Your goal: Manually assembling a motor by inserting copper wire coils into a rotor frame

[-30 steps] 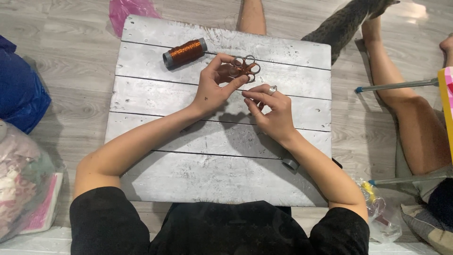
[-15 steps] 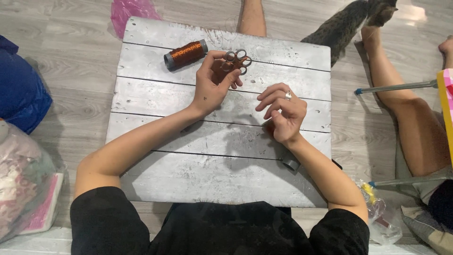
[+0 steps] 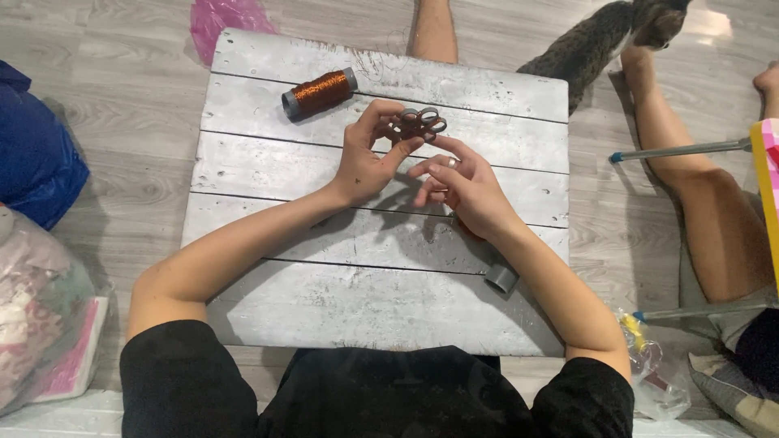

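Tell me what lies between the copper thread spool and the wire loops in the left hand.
Only bare grey board separates spool from loops, in the head view.

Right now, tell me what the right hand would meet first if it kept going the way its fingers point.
The right hand points up and left toward the small looped wire piece pinched in the left hand. It would likely meet that piece or the left fingertips first; depth is unclear.
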